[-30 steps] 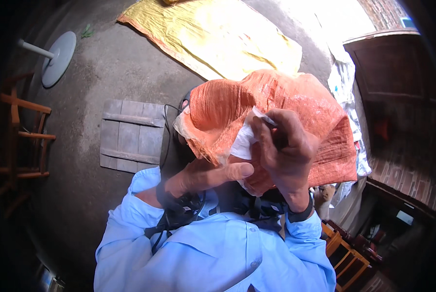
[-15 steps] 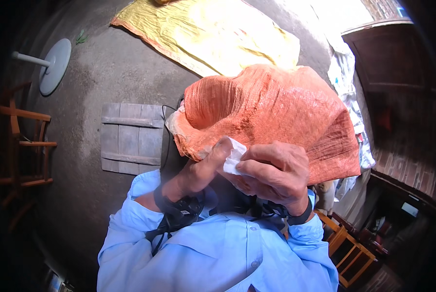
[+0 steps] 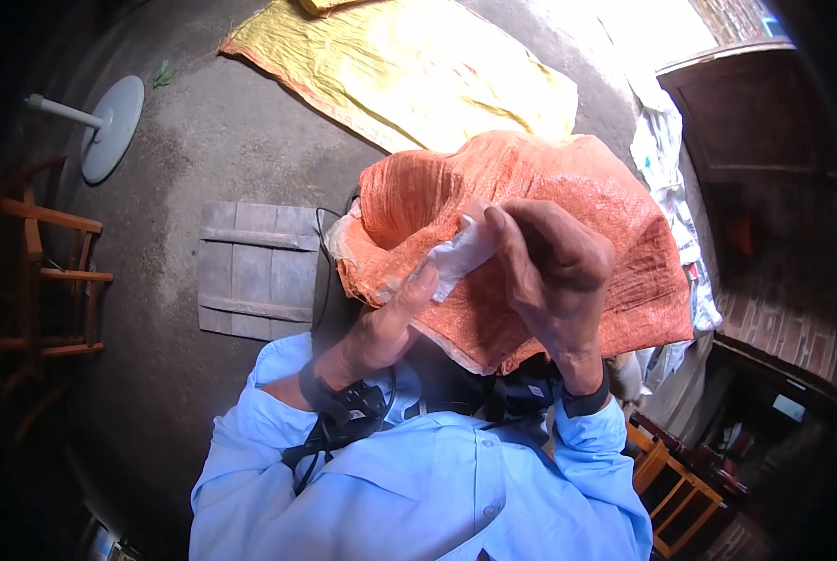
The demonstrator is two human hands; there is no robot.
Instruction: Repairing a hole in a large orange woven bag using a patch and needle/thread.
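Observation:
Over the front of the orange woven sack (image 3: 615,271) I have a translucent white strip (image 3: 459,257), thin like plastic or paper, stretched diagonally between my hands. My right hand (image 3: 554,271) is closed on its upper end, with thumb and forefinger pinched. My left hand (image 3: 386,332) grips its lower end beside the sack's frayed pale edge, the thumb raised and the other fingers mostly hidden. The sack is bulky and creased, with its hollowed left side turned toward me. Behind my left hand a black cable (image 3: 322,280) runs down.
A yellow sheet (image 3: 400,70) lies on the floor ahead. At left are a slatted wooden board (image 3: 255,271), a white round-based stand (image 3: 110,131) and wooden chairs (image 3: 30,252). A dark wooden cabinet (image 3: 750,122) and white sheeting (image 3: 657,159) stand at right, a wooden chair (image 3: 671,486) lower right.
From half a second ago, my right hand has risen up and away, drawing the white strip out from a bunched shape. My left thumb has stayed low at the strip's near end.

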